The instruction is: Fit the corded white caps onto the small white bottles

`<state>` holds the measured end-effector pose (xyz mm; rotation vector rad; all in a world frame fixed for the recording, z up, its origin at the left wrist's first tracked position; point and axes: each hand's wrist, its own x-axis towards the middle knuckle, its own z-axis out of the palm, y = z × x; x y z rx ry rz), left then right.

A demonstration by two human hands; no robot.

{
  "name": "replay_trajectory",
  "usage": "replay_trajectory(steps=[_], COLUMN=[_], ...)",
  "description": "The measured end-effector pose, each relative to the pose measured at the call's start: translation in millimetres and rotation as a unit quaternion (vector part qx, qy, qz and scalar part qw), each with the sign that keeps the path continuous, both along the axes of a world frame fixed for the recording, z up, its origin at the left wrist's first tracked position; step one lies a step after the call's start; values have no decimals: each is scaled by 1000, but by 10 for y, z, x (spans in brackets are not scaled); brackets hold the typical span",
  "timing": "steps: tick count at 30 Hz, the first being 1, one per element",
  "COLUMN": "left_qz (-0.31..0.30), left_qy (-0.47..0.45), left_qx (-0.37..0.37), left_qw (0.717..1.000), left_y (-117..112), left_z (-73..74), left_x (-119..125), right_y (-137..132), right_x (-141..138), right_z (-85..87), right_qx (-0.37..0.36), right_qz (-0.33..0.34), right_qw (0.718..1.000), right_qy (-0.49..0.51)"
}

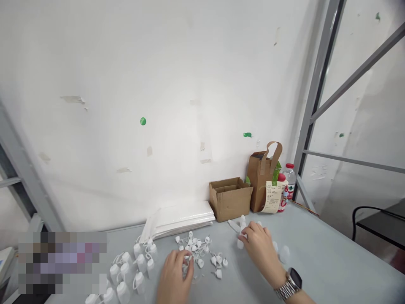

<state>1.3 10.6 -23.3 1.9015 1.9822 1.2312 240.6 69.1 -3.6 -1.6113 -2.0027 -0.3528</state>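
Observation:
My left hand (174, 274) rests on the grey table (319, 261) at the edge of a loose pile of small white caps with loops (199, 251); its fingers pinch one cap from the pile. My right hand (261, 247), with a metal watch on the wrist, has its fingers closed around a small white bottle (241, 242). A few more small white bottles (281, 252) lie just beside and behind that hand. A group of capped white bottles (133, 270) stands to the left of my left hand.
A stack of white flat bags (180, 219) lies against the wall. An open cardboard box (230, 197), a brown paper bag (262, 175) and a water bottle (289, 181) stand at the back right. A grey metal frame (313, 105) rises at the right.

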Motion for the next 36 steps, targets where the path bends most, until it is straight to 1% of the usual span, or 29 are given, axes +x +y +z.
replay_trajectory(steps=[3,6,7,10,12,14,17,19,21,23,25,27,29,32,34,36], left_qz=[-30,-82,-87,-51,-30,-23,2,8,-1,-14,-16,-15,-20,-36,-38,-39], left_qy=[29,74,92,124,122,113,116,125,131,129,115,84,44,-30,-85,-125], left_qx=[13,-4,-12,-22,-27,-42,-67,-88,-106,-114,-111,-101,-93,-107,-133,-158], left_qw=[999,994,992,991,992,992,991,988,986,985,987,991,994,993,987,979], left_y=[23,32,36,52,60,61,54,47,43,43,52,68,91,128,150,169], left_z=[-31,-81,-97,-119,-109,-95,-93,-96,-89,-73,-58,-51,-48,-33,-8,27], left_x=[-18,-34,-44,-92,-127,-145,-141,-135,-139,-152,-167,-180,-194,-217,-235,-261], right_y=[-60,-95,-102,-116,-125,-136,-153,-157,-149,-131,-112,-105,-114,-150,-180,-209], right_x=[-123,-223,-243,-273,-281,-295,-350,-418,-513,-627,-739,-825,-870,-871,-852,-835], right_z=[24,17,4,-60,-102,-112,-28,76,178,237,234,170,76,-32,-42,-13], right_qx=[-24,-60,-69,-93,-106,-102,-89,-113,-173,-224,-262,-285,-318,-370,-387,-400], right_qz=[56,75,77,78,75,77,104,128,152,201,247,268,264,253,247,240], right_qw=[996,991,990,988,988,988,982,966,931,876,814,762,723,676,643,605], right_qy=[60,90,95,95,89,91,133,196,283,378,455,516,553,584,613,645])
